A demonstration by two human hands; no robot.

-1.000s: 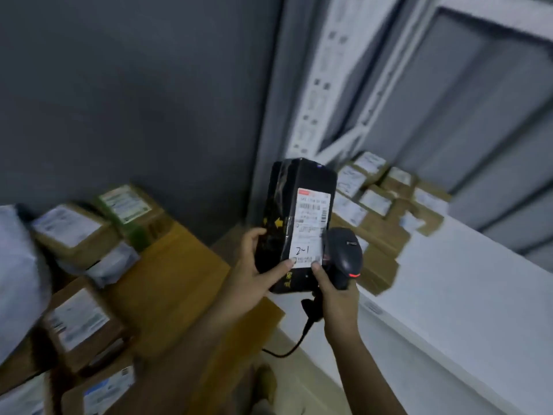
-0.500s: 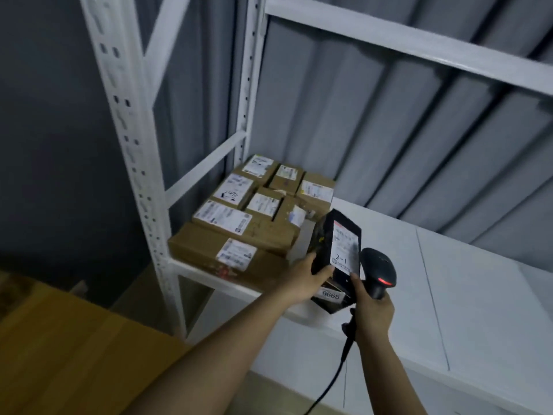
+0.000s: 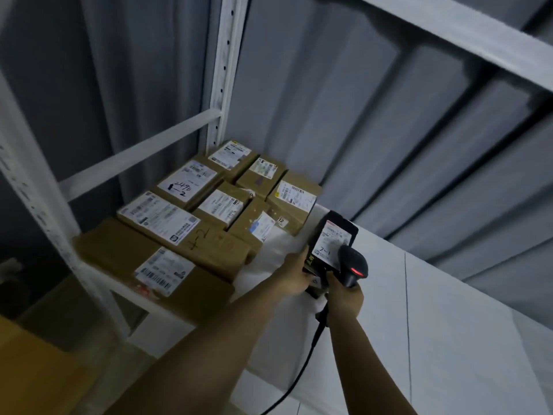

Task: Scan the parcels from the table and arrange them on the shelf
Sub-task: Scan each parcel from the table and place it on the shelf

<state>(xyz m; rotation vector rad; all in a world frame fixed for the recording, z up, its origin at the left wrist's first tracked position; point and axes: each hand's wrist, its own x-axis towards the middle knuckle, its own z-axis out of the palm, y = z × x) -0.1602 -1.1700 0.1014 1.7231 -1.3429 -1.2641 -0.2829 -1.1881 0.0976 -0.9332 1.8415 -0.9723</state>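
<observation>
A black parcel (image 3: 333, 235) with a white label marked "2-1" is held over the white shelf board (image 3: 449, 310), just right of the stacked boxes. My left hand (image 3: 294, 275) grips its lower left side. My right hand (image 3: 344, 296) holds a black barcode scanner (image 3: 354, 265) by the handle, its red light on, and its thumb touches the parcel's lower edge. The scanner's cable (image 3: 308, 363) hangs down from the handle.
Several brown cardboard parcels (image 3: 209, 217) with white labels fill the shelf's left end. White perforated uprights (image 3: 223, 70) and a crossbar (image 3: 140, 151) frame that side; an upper shelf beam (image 3: 478, 34) runs overhead. A brown carton (image 3: 36, 369) sits at lower left. Grey curtain hangs behind.
The view swung from the table's parcels to the shelf. Both hands carried the black parcel and scanner forward, over the shelf board beside the stacked boxes.
</observation>
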